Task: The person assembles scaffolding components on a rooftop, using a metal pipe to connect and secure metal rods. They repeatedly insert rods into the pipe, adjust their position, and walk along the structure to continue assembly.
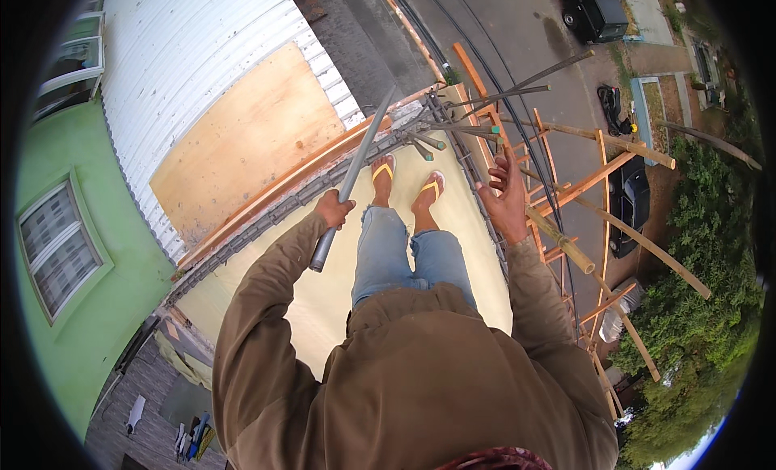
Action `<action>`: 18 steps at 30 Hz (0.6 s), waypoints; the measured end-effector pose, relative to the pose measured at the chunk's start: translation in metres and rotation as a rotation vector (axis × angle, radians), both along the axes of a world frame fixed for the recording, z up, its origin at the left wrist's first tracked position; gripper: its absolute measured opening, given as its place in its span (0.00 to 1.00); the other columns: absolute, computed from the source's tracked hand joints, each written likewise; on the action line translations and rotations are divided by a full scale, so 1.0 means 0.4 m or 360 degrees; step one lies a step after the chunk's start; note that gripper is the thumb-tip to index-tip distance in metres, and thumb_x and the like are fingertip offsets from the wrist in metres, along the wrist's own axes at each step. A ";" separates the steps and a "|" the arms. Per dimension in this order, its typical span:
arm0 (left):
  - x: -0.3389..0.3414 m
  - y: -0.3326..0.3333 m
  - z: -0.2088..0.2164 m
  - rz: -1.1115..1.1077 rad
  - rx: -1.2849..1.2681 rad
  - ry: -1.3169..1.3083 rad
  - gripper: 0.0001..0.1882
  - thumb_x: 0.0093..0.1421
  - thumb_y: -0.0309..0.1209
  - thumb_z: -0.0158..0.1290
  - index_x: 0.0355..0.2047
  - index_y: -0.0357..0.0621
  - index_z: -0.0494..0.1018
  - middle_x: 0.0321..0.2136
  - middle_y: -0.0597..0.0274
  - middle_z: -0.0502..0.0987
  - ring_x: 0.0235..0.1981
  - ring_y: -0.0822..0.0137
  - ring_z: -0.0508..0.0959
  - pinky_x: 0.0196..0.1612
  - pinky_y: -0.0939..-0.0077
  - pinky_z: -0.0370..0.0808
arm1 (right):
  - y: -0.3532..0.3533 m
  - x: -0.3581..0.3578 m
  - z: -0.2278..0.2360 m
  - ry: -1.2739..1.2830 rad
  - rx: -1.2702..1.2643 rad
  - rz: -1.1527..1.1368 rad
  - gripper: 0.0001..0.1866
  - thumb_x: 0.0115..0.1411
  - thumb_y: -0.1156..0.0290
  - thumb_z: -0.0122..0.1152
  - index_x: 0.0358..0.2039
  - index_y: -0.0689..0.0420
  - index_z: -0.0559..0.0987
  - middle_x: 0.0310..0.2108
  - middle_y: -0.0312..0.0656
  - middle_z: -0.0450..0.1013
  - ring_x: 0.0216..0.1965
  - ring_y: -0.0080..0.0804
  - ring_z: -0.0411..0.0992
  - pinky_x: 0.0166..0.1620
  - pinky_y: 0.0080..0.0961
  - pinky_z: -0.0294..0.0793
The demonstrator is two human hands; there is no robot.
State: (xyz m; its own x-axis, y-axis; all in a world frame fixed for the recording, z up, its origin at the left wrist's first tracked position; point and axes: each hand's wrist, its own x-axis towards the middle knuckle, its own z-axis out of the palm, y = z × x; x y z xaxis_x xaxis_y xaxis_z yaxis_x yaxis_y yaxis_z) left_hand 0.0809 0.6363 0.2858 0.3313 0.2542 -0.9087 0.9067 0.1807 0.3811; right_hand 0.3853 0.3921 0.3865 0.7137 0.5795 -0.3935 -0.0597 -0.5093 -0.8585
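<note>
My left hand (333, 209) is wrapped round a long grey pipe (360, 156). The pipe slants up and away, with its hollow near end below my fist and its far end by the slab's edge. My right hand (507, 197) is raised with its fingers apart and holds nothing that I can see. Just beyond its fingertips, several steel reinforcing bars (477, 130), some with green ends, stick up from the slab's corner. I stand on a pale yellow board surface (319, 324) in yellow-strapped flip-flops (382, 172).
Tied reinforcing bars (267, 215) run along the slab's left edge, next to a plywood sheet (250, 122) on a white corrugated roof (186, 42). To the right, wooden framing (594, 183) and bamboo poles (570, 248) stick out beside black cables (505, 66), high above a street (525, 17) with parked vehicles.
</note>
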 end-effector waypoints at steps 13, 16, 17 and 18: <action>0.140 0.263 -0.355 -0.0096 0.0054 0.0003 0.21 0.60 0.38 0.58 0.39 0.28 0.68 0.25 0.47 0.76 0.20 0.59 0.78 0.22 0.63 0.77 | 0.236 -0.013 -0.180 -0.0437 0.0295 -0.0209 0.12 0.70 0.66 0.54 0.47 0.59 0.67 0.52 0.50 0.71 0.56 0.37 0.70 0.59 0.34 0.68; 0.181 0.333 -0.467 -0.0286 0.0367 -0.0067 0.21 0.58 0.36 0.60 0.40 0.28 0.69 0.32 0.39 0.77 0.33 0.49 0.80 0.35 0.56 0.78 | 0.216 -0.008 -0.191 -0.0512 0.0090 -0.0126 0.12 0.70 0.66 0.52 0.48 0.59 0.66 0.51 0.50 0.71 0.54 0.37 0.70 0.58 0.34 0.70; 0.189 0.344 -0.508 -0.0369 0.0514 -0.0113 0.21 0.57 0.35 0.60 0.41 0.28 0.69 0.35 0.37 0.77 0.38 0.46 0.81 0.40 0.54 0.78 | 0.225 -0.014 -0.199 -0.0682 0.0116 -0.0095 0.13 0.70 0.66 0.51 0.48 0.59 0.65 0.49 0.51 0.72 0.52 0.38 0.71 0.56 0.36 0.71; 0.203 0.360 -0.553 -0.0397 0.0534 -0.0138 0.22 0.58 0.35 0.59 0.43 0.27 0.68 0.36 0.34 0.77 0.39 0.44 0.81 0.41 0.55 0.78 | 0.234 -0.012 -0.204 -0.0719 0.0123 -0.0100 0.13 0.70 0.65 0.51 0.48 0.59 0.64 0.48 0.52 0.72 0.52 0.39 0.72 0.56 0.37 0.71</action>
State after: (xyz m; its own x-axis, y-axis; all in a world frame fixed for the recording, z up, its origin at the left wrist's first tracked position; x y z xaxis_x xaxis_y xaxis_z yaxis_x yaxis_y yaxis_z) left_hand 0.1619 0.7804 0.0645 0.4916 0.4332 -0.7554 0.8689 -0.1870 0.4583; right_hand 0.3806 0.4855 0.3049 0.8384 0.5451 0.0074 0.3002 -0.4503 -0.8409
